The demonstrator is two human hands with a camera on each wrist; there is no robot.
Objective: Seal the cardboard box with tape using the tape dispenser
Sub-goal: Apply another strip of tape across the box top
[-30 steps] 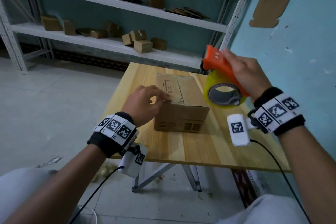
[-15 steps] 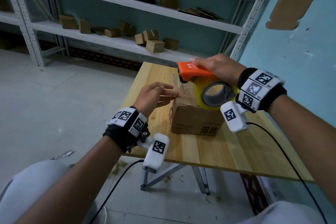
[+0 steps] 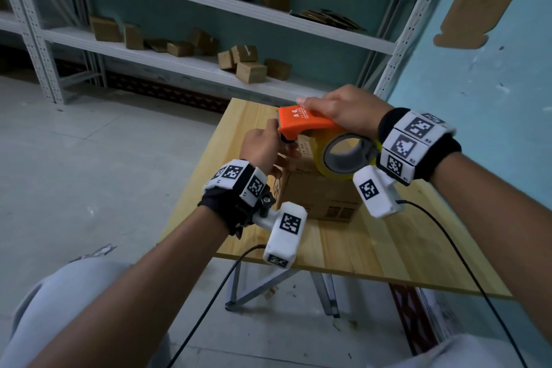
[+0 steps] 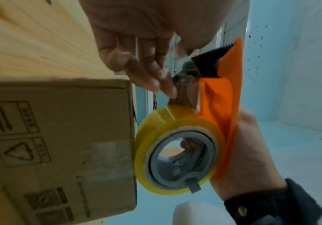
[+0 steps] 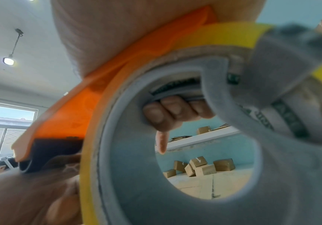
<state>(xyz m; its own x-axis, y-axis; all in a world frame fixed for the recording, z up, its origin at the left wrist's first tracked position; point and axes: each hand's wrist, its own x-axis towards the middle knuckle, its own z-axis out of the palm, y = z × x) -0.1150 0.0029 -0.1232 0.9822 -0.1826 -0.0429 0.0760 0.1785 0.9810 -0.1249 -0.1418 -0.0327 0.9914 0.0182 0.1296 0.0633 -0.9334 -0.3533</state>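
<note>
A brown cardboard box (image 3: 319,197) sits on the wooden table (image 3: 388,248). Just above its top my right hand (image 3: 340,112) grips the orange tape dispenser (image 3: 304,124), which carries a yellow tape roll (image 3: 343,155). The right wrist view shows my fingers (image 5: 175,109) curled through the roll's grey core. My left hand (image 3: 277,143) is at the dispenser's front end. In the left wrist view its nearly straight fingertips (image 4: 164,85) touch the tape strip under the roller, beside the black toothed cutter (image 4: 210,60). The box (image 4: 60,137) lies left of the roll (image 4: 156,121).
White metal shelves (image 3: 209,60) behind the table hold several small cardboard boxes. A teal wall (image 3: 493,98) stands close on the right. Black cables (image 3: 448,248) hang from both wrist cameras over the table's near edge. Bare floor lies to the left.
My right hand brought the dispenser down from the upper right to just over the box. My left hand left the box top and moved up to the dispenser's front end.
</note>
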